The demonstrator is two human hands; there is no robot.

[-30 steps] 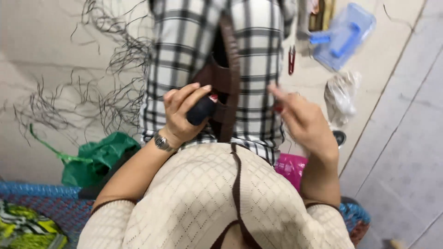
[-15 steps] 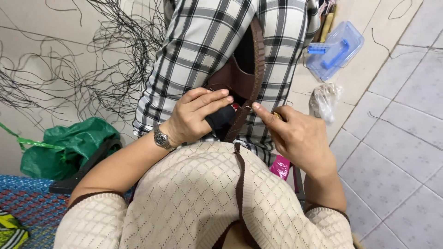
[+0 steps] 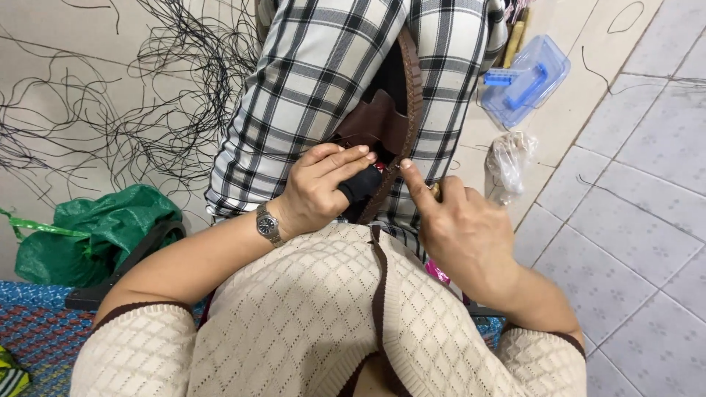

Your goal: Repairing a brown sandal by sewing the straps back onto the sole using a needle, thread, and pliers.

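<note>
Left hand (image 3: 320, 192) wraps a small black tool (image 3: 360, 185) – fingers closed round it, thumb on top, pressed to the edge of the brown leather piece (image 3: 379, 125) lying on the plaid lap (image 3: 316, 81). Right hand (image 3: 460, 235) has come in since half a second ago: before it hung apart, now its index fingertip touches the braided leather edge (image 3: 412, 88) right beside the tool. That hand's other fingers curl loosely; something small and yellowish shows between them, cannot tell what. Both hands now meet at one spot on the edge – looks like close work on the lacing there. The view has also tipped down nearer the lap.

Around: black threads (image 3: 147, 110) strewn on the floor, green bag (image 3: 95, 228) at left, blue plastic box (image 3: 526, 77) and a clear bag (image 3: 511, 158) at right.
</note>
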